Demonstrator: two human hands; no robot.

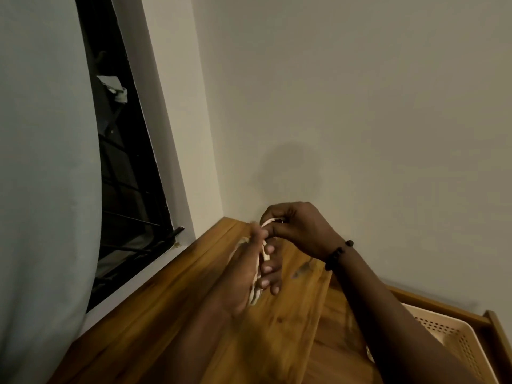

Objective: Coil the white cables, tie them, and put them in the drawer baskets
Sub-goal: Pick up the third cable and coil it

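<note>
Head view, read from left to right. At the far left hangs a pale grey-blue fabric curtain [41, 162], and beside it stands a dark window with black metal bars [124, 162] set in a white frame. Below the window runs the brown wooden bench [155, 314], whose grained top extends diagonally toward the corner of the plain off-white wall [360, 92].

Above the bench top the two hands meet. The left hand [249, 273], somewhat blurred, has its fingers curled round a bundle of thin white cable [260, 261] gathered into long loops; the loops run lengthwise through the palm, and their lower ends show beneath the fingers. The right hand [296, 228] sits just above and to the right, its fingertips pinching the upper end of the same cable, where a strand arches over the bundle. Whether that strand is wound round the bundle cannot be told. The right wrist wears a bracelet of dark round beads [339, 253].

At the lower right lies an open wooden drawer [496, 336], which holds a beige perforated plastic basket [454, 339], partly hidden behind the right forearm. The cable is in the hands, well apart from the basket.
</note>
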